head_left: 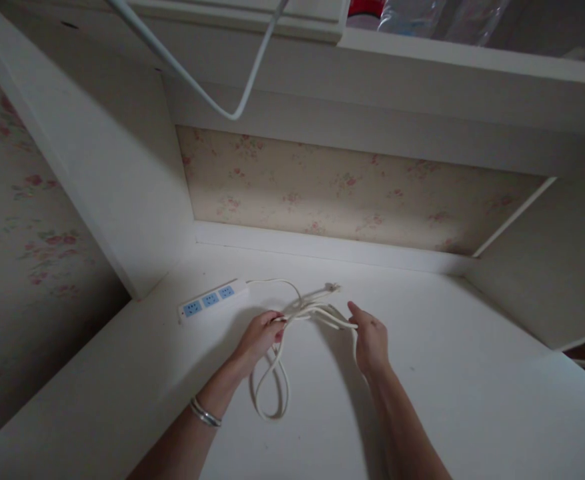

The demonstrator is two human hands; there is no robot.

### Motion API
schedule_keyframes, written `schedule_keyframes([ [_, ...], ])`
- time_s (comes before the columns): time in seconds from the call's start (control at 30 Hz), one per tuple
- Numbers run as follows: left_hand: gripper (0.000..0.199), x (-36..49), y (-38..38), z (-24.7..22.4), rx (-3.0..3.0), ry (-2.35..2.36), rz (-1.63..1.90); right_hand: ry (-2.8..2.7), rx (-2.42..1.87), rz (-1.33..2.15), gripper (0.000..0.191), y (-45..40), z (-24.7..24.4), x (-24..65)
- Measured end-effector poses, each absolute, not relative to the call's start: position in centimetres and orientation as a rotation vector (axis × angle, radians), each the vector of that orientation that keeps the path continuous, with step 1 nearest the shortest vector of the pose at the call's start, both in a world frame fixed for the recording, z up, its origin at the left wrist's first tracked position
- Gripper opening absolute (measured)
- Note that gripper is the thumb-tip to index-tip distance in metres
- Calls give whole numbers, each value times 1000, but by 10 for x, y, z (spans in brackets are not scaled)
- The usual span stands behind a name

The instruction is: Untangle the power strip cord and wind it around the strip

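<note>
A white power strip with three blue socket panels lies on the white desktop, left of my hands. Its pale cord runs from the strip's right end into a loose, looped bundle between my hands. My left hand is closed round strands at the bundle's left, and one loop hangs below it. My right hand grips the cord at the right side, its thumb pointing up. The plug appears to lie just behind the bundle, small in view.
White panels enclose the desktop at left and right. Overhead runs a shelf with plastic-wrapped items. A bent pale wire or cable hangs at the upper left. Floral wallpaper shows behind.
</note>
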State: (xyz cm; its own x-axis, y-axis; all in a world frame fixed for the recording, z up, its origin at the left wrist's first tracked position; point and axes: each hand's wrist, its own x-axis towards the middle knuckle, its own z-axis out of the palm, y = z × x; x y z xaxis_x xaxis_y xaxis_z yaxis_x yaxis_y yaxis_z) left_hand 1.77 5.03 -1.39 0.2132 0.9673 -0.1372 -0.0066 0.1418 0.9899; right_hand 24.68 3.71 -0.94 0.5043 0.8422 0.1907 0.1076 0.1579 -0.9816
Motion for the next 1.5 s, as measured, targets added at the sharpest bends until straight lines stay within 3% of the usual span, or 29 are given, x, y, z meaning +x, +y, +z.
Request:
schedule_keyframes([
  [0.2,27,18,50,-10,1099,1183,977,-1631,-1802,234,42,32,-17,236],
  [0.3,37,19,49,-5,1133,1193,973,-1639,-1687,-75,28,26,-7,231],
  [0.4,37,22,48,-5,1246,1205,929,-1565,-1399,-147,25,15,5,217],
  [0.53,36,26,49,-14,1367,1222,959,-1802,-1147,-12,25,-4,9,180],
  [0.77,28,23,52,-17,1404,1291,1061,-1956,-1556,239,28,-13,5,155],
  [0.97,24,22,60,-28,1449,1351,1115,-1946,-1641,482,31,-11,10,167],
  [1.13,24,19,64,-33,1482,1391,1153,-2011,-1310,879,49,-6,13,172],
  [1.27,24,17,63,-30,1499,1360,1154,-1934,-1057,1260,51,-2,24,187],
  [1.5,26,14,65,-31,1410,1359,1185,-1998,-470,1571,43,-1,37,212],
])
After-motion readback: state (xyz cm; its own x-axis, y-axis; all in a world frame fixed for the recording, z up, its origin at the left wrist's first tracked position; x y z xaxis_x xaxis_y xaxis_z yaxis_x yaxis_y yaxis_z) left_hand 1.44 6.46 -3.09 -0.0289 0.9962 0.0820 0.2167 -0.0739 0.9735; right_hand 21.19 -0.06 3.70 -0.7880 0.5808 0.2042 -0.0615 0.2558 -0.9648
